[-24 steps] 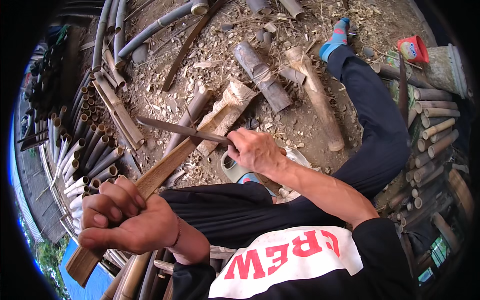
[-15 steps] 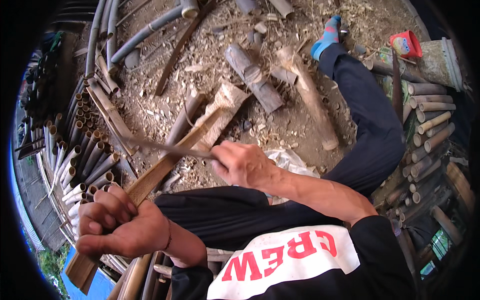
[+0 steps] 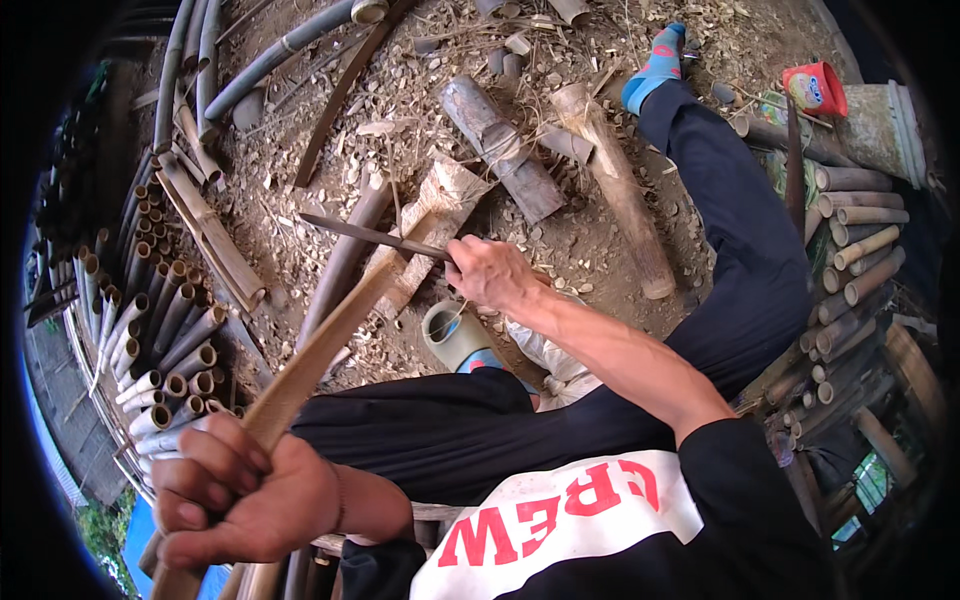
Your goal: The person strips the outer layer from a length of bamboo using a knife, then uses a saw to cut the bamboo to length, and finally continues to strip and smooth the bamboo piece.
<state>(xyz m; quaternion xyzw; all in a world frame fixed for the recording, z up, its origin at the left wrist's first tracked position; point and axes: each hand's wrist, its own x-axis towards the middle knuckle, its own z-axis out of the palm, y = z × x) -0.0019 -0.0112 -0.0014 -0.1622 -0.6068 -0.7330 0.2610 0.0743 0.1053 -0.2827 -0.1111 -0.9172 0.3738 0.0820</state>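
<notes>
The black shirt was closest, with a white patch and red letters on its front. The left hand was at the lower left, its fingers curled tight around a long, flat strip of wood. The strip slanted up and away, and its low end stuck out below the fist. The right hand was farther out, closed around the near end of a knife. The blade pointed left and crossed the strip near its far end. I could not tell if its edge touched the wood.

Under the hands were dark pants, with 1 leg folded in and 1 leg reaching out. A green clog was near a white bag.

Past the knife, a pale chopped block and 2 logs lay on the dirt ground, among wood chips. Bamboo pieces were piled at the left. Far off right, a red cup was just beside a dirty bucket.
</notes>
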